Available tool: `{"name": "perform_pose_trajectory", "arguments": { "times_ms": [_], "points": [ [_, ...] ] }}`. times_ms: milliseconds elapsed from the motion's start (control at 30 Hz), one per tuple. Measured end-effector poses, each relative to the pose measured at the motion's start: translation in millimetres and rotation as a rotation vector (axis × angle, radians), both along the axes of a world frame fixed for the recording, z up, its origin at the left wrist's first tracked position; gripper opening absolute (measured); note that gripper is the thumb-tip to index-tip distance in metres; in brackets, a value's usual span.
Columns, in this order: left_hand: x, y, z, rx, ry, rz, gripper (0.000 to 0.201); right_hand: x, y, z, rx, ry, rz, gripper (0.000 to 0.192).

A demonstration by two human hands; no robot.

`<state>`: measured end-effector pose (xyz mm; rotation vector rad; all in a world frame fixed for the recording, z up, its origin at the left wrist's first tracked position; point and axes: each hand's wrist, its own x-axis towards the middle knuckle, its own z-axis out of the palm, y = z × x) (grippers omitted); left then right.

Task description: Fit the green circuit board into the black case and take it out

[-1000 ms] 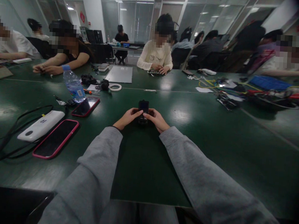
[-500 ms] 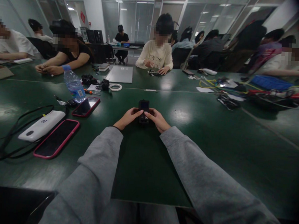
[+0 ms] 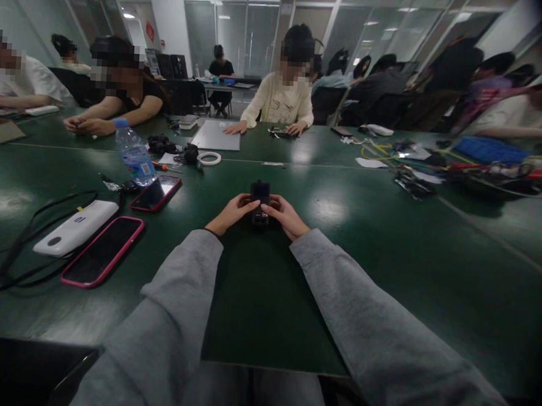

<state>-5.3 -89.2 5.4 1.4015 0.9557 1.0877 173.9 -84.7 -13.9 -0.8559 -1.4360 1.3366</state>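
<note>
Dark green table fills the view, shared with other people seated along its far side in a glass-walled office. At its middle, the left hand and the right hand close from either side on a small black device that stands upright on the table between them. Fingers of both hands wrap its lower part, and the thumbs meet on its front face; its top end sticks up clear of the fingers. Grey sleeves run back from both wrists toward the camera.

Left of the grip, a phone with a red rim lies flat on the table. Nearer the camera on that same side lies a second phone with a pink rim, and just beside it a white power bank with a black cable looped around it. Beyond the red-rimmed phone stands a water bottle with a blue cap.

Past the grip, farther up the table, sit a roll of white tape and a closed grey laptop; a person in a cream top across the table rests a hand on the laptop's edge. Off to the right of the grip, well apart, lies a clutter of wires and tools.
</note>
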Motion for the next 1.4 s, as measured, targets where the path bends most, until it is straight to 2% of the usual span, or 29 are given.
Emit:
{"name": "perform_pose_trajectory", "arguments": {
  "times_ms": [267,567,767,933,1100,1300,1400],
  "points": [
    [-2.4,-5.8,6.6,-0.028,-0.03,-0.059,0.045,2.7,-0.5,2.0,-0.01,0.056,0.031,0.055],
    [-2.8,-5.8,8.5,-0.019,-0.01,-0.05,0.047,4.6,-1.4,3.8,-0.011,0.032,0.045,0.054],
    [0.4,-7.0,5.4,0.04,-0.043,-0.051,0.047,5.4,-1.6,5.6,0.018,0.031,0.046,0.057],
    [1.0,-4.9,3.0,-0.009,-0.076,-0.059,0.05,5.4,-1.3,4.9,0.003,0.049,0.056,0.057],
    [0.4,-3.9,3.6,-0.015,-0.076,-0.057,0.05,5.1,-1.3,6.0,-0.089,0.081,0.061,0.046],
    [1.9,-3.6,-1.1,-0.02,0.037,-0.088,0.054,6.5,3.5,5.7,-0.289,0.187,0.022,0.038],
    [5.0,-4.0,-3.3,0.023,0.101,-0.118,0.055,7.5,2.8,8.0,-0.328,0.203,0.034,0.039]
  ]
}}
